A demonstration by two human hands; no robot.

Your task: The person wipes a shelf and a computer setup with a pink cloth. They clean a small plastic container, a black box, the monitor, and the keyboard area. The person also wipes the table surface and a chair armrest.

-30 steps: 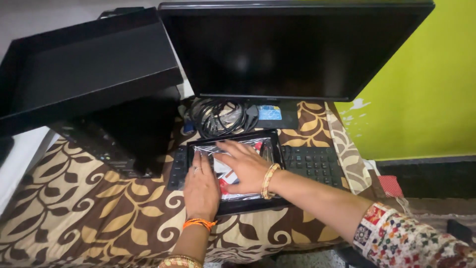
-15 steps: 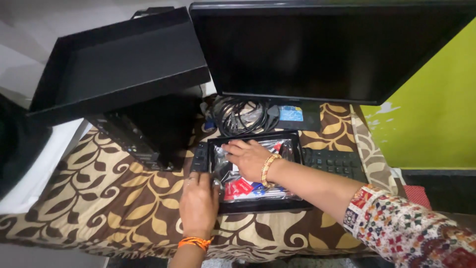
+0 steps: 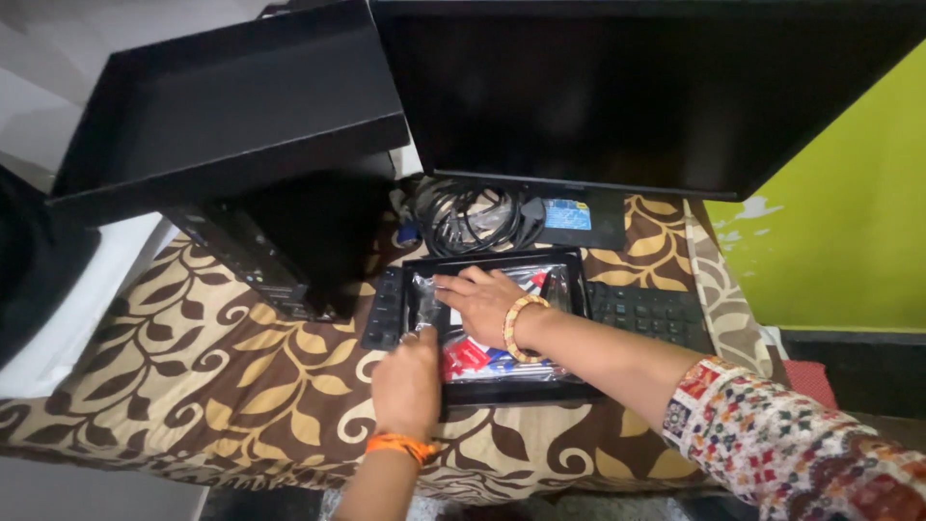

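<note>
A clear plastic packet [image 3: 502, 333] is lying inside a shallow black tray [image 3: 569, 270], which is placed on a keyboard [image 3: 646, 314]. The packet is pressed by the right hand [image 3: 482, 301] with flat, spread fingers. Its left edge is touched by the left hand [image 3: 407, 381]; whether it is gripped cannot be told.

On the counter [image 3: 241, 386], a shallow tray [image 3: 497, 391] atop a keyboard [image 3: 646, 314]; in the tray, a plastic packet [image 3: 482, 357]. On the packet, right hand [image 3: 482, 304]; at its left edge, left hand [image 3: 407, 386]. Behind the tray, coiled cables [image 3: 473, 214], then a monitor [image 3: 627, 87]. Left of the tray, a computer case [image 3: 280, 251], with an open box lid [image 3: 231, 106] on top.
</note>
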